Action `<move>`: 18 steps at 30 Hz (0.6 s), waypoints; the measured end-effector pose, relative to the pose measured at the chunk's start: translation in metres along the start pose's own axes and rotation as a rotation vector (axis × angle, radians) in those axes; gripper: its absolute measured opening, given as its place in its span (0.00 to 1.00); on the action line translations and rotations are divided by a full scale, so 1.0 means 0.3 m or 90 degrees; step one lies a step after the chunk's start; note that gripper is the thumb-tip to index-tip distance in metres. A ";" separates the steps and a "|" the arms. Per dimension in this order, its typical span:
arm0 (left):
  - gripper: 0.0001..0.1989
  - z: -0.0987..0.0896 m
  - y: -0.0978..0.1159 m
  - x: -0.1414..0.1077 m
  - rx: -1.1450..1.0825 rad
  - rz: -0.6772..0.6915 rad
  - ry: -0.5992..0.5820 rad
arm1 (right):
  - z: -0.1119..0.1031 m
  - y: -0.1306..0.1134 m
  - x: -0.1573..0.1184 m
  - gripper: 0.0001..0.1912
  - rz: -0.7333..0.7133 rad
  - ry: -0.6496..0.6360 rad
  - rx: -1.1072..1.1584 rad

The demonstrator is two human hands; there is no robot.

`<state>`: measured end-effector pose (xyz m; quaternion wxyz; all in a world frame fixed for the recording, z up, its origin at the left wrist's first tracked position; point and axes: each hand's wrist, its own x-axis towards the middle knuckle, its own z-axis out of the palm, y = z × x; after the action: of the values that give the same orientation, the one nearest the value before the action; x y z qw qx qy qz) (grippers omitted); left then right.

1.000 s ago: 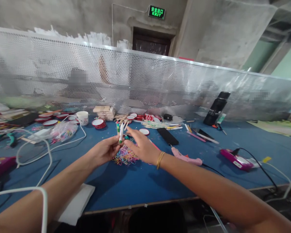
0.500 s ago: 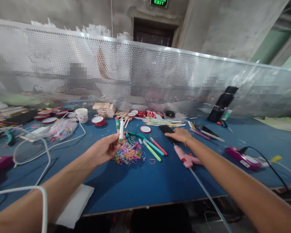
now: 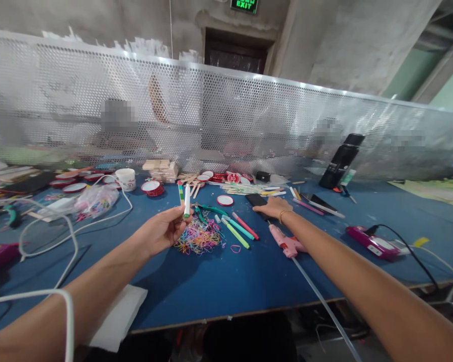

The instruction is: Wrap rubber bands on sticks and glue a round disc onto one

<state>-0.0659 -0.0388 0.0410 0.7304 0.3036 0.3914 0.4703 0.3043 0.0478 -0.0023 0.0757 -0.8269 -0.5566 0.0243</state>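
Note:
My left hand is closed around a white marker with a green end and a stick with coloured bands, both upright. Behind and below its fingers lies a pile of colourful rubber bands. My right hand rests on a black phone lying flat; its fingers reach over the near edge, and whether they grip it is hard to see. Between the hands lie a red marker, a light green marker and teal-handled pliers. Under my right forearm is a pink glue gun.
A perforated metal screen stands behind the blue table. Along it are a white cup, red-rimmed lids, wooden sticks and a black bottle. White cable loops at left; a purple device lies at right.
The view has shifted slightly, moving the scene a little to the left. Both hands keep nearly the same pose, the left with the marker and stick, the right at the phone.

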 end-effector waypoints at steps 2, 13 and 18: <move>0.08 0.001 0.001 -0.002 -0.004 0.000 -0.003 | 0.002 0.002 0.003 0.51 0.004 -0.002 0.009; 0.08 -0.014 0.000 0.010 0.017 0.003 -0.006 | 0.002 0.012 0.016 0.51 0.010 -0.009 0.040; 0.06 -0.004 0.005 0.005 0.015 -0.005 0.000 | -0.036 0.029 0.070 0.48 -0.054 -0.107 0.124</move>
<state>-0.0671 -0.0369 0.0411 0.7286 0.3108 0.3978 0.4630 0.3215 0.0631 0.0079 0.1095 -0.7866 -0.5903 0.1443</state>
